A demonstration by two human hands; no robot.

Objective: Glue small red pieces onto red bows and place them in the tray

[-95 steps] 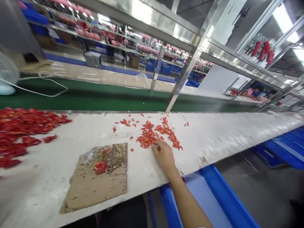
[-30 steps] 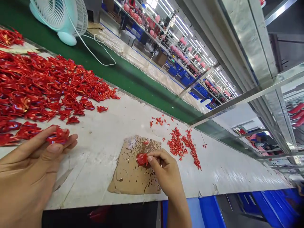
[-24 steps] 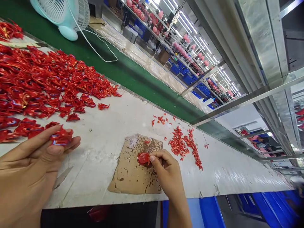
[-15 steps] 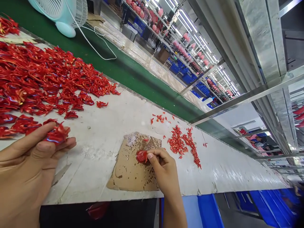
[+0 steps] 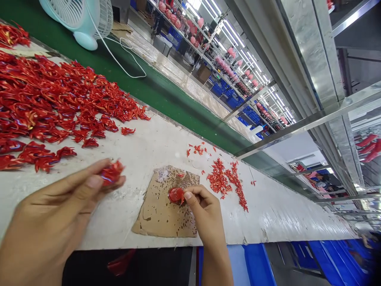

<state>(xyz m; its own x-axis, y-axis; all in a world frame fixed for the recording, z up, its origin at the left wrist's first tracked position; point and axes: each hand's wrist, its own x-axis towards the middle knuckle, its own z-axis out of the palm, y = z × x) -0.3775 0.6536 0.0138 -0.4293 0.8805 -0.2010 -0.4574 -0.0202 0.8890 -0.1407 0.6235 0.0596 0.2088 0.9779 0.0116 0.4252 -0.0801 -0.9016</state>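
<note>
My left hand (image 5: 68,210) is closed around a glossy red piece with curled, pointed tips (image 5: 111,173), raised over the white tabletop and slightly blurred. My right hand (image 5: 205,210) pinches a small red piece (image 5: 182,197) at the edge of a shallow round red cap (image 5: 175,194). Under the cap lies a stained sheet of brown cardboard (image 5: 154,218). A big heap of similar curled red pieces (image 5: 59,99) covers the left of the table. Small red pieces (image 5: 219,178) lie in piles right of the cardboard.
Beyond the white tabletop (image 5: 143,147) runs a green belt (image 5: 178,109), where a pale blue fan (image 5: 86,24) stands with its white cord. A metal frame bar (image 5: 268,139) rises at the table's far edge. Blue bins (image 5: 258,262) are below at right.
My left hand has moved right with its curled red piece, away from the heap toward the cardboard. My right hand stays at the red cap.
</note>
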